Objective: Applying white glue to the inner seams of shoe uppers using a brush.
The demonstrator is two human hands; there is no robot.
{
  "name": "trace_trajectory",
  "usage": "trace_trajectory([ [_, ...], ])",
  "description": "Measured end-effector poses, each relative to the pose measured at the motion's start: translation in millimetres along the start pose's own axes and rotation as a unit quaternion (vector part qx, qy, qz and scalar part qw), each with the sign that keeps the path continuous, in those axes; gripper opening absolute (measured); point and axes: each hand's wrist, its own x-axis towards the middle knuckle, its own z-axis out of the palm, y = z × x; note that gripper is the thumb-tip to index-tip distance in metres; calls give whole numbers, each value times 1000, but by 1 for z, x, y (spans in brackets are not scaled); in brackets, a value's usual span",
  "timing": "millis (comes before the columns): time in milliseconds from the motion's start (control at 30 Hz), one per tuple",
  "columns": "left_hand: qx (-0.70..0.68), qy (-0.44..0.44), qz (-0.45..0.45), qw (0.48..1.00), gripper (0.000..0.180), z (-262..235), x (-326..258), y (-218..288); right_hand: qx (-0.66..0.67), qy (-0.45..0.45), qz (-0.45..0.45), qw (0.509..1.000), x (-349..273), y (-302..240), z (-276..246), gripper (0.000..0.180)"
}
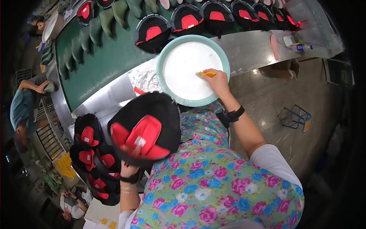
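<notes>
My left hand [130, 168] is closed on the lower edge of a black shoe upper [171, 114] with red lining, held up left of my apron. Most of its fingers are hidden behind the upper, whose opening faces up. My right hand [218, 82] pinches a yellow-handled brush [207, 73] over the pale green basin [225, 65]. White liquid [187, 63] fills much of the basin. The brush's tip is at the liquid; its bristles are too small to make out. Beside the held upper, several more black and red uppers [87, 135] lie piled at the left.
A green conveyor belt [114, 57] carries several green shoe lasts [95, 31] and a row of uppers [187, 22]. One pink insole [274, 47] rests on the metal ledge [244, 47]. A blue-framed stool [296, 117] stands on the floor at right. Co-workers [23, 105] are at left.
</notes>
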Motion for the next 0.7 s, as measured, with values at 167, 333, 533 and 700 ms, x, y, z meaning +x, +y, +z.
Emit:
trace_trajectory([
  [167, -202, -70, 64, 975, 29, 28, 51, 1, 112, 40, -43, 992, -2, -38, -30, 18],
  [333, -243, -124, 68, 960, 41, 64, 58, 28, 313, -134, -107, 934, -42, -103, -58, 20],
  [533, -145, -198, 125, 961, 52, 60, 63, 28, 296, -73, -117, 945, -32, -89, -47, 17],
  [700, -199, -119, 86, 969, 52, 62, 56, 37, 165, 27, -55, 984, -42, -71, -48, 22],
])
